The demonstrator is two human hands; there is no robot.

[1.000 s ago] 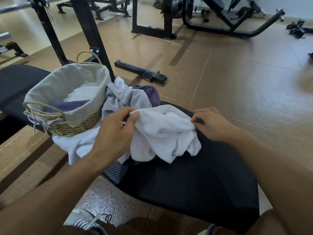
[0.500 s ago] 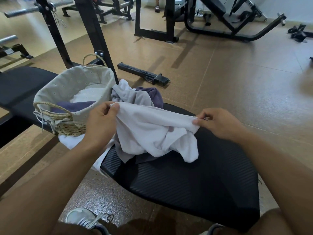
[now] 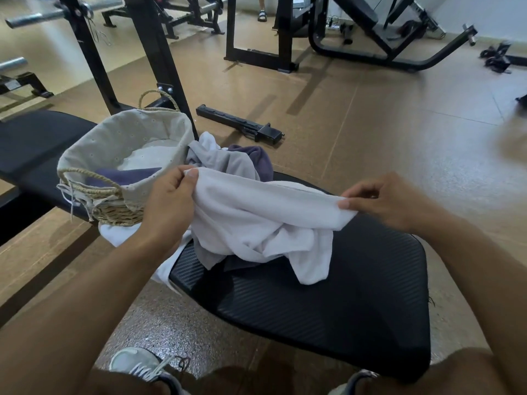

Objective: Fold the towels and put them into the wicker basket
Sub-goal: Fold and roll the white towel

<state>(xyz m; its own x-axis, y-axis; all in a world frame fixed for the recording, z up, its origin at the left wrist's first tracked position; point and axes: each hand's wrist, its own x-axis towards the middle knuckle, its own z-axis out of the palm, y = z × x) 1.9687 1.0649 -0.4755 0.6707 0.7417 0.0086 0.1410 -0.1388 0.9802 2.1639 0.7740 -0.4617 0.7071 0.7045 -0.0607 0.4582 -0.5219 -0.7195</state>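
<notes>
The left hand (image 3: pixel 168 199) pinches one end of the white towel (image 3: pixel 256 220) between thumb and forefinger, the other fingers curled loosely behind. The right hand (image 3: pixel 382 201) pinches the opposite end the same way, thumb on top. Both grips are closed on cloth only at the very edge, with little material inside the pinch.

That thin hold is the main risk: if the hands pull apart sharply to straighten the edge, a corner may slip free and the towel would drop back in a heap. It is also unclear that either hand has a true corner; the lower part hangs bunched and twisted, so a fold begun from here would likely come out crooked. The hanging bulk rests on the grey towel (image 3: pixel 225 163) beneath, and lifting could drag that one along or off the bench (image 3: pixel 328 303). The left hand is just beside the basket (image 3: pixel 94 155), so a wide sweep might knock it.

The white towel's top edge runs nearly taut between the two pinches, sagging below onto the bench. Behind it lie the grey towel and a purple towel (image 3: pixel 256 158). The basket stands to the left, with a purple folded towel (image 3: pixel 122 176) already inside; more white cloth (image 3: pixel 114 233) spills out from under it.
</notes>
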